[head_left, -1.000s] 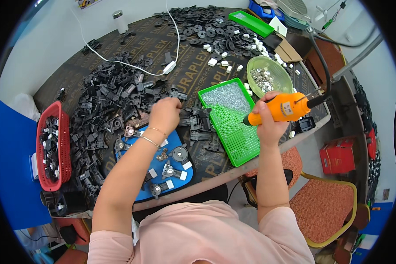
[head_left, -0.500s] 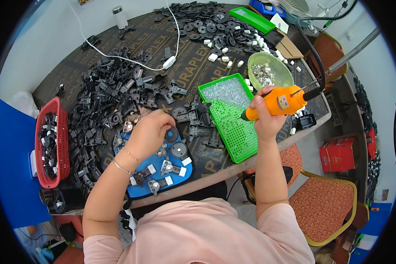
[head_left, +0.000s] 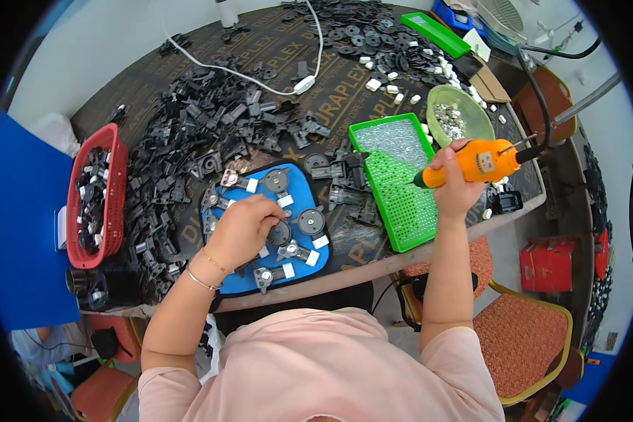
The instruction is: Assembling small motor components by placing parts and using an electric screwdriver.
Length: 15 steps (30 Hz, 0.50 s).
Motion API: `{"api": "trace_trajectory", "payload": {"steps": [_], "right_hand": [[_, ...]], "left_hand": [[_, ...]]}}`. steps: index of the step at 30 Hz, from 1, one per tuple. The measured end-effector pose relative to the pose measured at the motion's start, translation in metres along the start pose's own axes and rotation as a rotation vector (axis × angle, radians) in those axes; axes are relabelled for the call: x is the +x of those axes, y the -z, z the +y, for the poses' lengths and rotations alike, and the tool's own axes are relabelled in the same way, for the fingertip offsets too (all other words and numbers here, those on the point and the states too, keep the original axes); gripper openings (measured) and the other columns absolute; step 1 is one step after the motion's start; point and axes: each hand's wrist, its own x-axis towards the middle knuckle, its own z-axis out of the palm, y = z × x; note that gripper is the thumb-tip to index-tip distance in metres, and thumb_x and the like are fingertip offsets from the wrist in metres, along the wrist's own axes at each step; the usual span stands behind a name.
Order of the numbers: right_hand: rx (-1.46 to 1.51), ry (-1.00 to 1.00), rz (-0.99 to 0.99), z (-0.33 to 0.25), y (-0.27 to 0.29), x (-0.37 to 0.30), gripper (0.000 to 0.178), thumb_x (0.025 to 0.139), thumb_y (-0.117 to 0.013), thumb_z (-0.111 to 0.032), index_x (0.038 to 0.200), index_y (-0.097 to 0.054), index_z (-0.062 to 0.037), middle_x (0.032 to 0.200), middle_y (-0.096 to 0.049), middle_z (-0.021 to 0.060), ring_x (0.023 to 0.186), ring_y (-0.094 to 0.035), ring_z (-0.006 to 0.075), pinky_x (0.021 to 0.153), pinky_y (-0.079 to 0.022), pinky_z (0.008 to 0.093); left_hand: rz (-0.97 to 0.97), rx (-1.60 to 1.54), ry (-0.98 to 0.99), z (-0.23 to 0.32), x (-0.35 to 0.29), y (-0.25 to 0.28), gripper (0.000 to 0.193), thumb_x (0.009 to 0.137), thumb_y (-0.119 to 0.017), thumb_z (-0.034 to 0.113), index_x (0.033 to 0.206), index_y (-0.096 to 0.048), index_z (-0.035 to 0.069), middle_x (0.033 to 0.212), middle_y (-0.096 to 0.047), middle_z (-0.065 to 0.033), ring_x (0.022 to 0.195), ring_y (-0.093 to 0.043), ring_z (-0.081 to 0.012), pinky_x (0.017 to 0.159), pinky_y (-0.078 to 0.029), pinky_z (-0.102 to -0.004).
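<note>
- Your left hand [head_left: 243,228], fingers curled on a black part [head_left: 280,233] at frame centre, could nudge neighbouring pieces off the blue jig [head_left: 299,193].
- Your right hand [head_left: 457,183] grips the orange screwdriver [head_left: 471,162]; its tip over the green tray [head_left: 401,204] might scatter screws.

Your one camera sits on your head and looks straight down, close over the bench [head_left: 373,105] and your arms.
</note>
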Motion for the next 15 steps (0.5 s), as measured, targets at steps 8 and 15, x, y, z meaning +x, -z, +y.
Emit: {"api": "trace_trajectory", "payload": {"steps": [8, 15], "right_hand": [[0.075, 0.034, -0.004, -0.019, -0.007, -0.001, 0.021, 0.084, -0.056, 0.003, 0.102, -0.048, -0.0040, 0.082, -0.053, 0.0075, 0.064, -0.053, 0.0157, 0.060, -0.045, 0.0291], [0.222, -0.023, -0.141, -0.048, -0.049, -0.031, 0.022, 0.082, -0.055, 0.002, 0.102, -0.049, -0.0049, 0.087, -0.052, 0.0078, 0.067, -0.054, 0.0175, 0.062, -0.046, 0.0305]], "left_hand": [[-0.005, 0.010, -0.031, 0.000, -0.014, -0.026, 0.009, 0.077, -0.062, 0.000, 0.085, -0.064, 0.003, 0.083, -0.063, -0.0127, 0.080, -0.060, -0.0322, 0.071, -0.049, -0.0384], [0.092, 0.113, -0.061, 0.001, -0.028, -0.027, 0.025, 0.071, -0.074, 0.014, 0.092, -0.065, 0.005, 0.090, -0.061, -0.0111, 0.086, -0.056, -0.0318, 0.077, -0.045, -0.0392]]}}
